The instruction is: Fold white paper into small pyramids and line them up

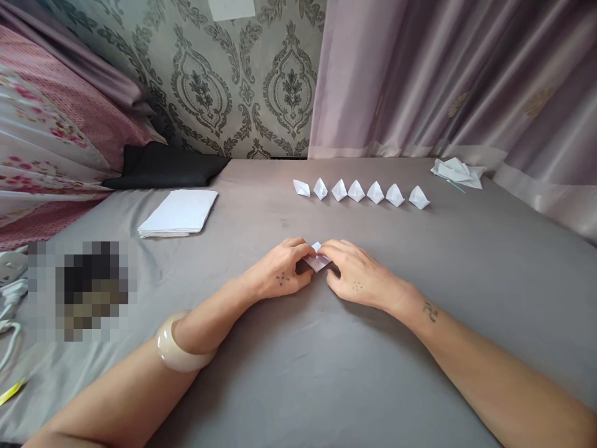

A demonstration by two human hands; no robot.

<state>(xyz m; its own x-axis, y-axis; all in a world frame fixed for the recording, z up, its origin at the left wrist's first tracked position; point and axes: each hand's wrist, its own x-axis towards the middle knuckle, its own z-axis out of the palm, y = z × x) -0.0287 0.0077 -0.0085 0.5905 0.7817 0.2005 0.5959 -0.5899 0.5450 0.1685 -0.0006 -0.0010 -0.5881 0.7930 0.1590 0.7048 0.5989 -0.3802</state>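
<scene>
A small piece of folded white paper (318,264) lies on the grey cloth, turned with a corner toward me. My left hand (284,270) grips its left side, fingertips on top and thumb near the front edge. From the other side my right hand (357,274) presses its fingers onto the right part of the same paper. Both hands cover much of it, so the exact folds are partly hidden. Beyond the hands stands a row of several folded white paper boats (356,191).
A stack of white paper sheets (180,213) sits at the left, with a black cloth (172,165) behind it. Crumpled white papers (459,172) lie at the back right. White cables (12,298) and a yellow object (12,392) are at the left edge. Curtains (420,74) hang behind.
</scene>
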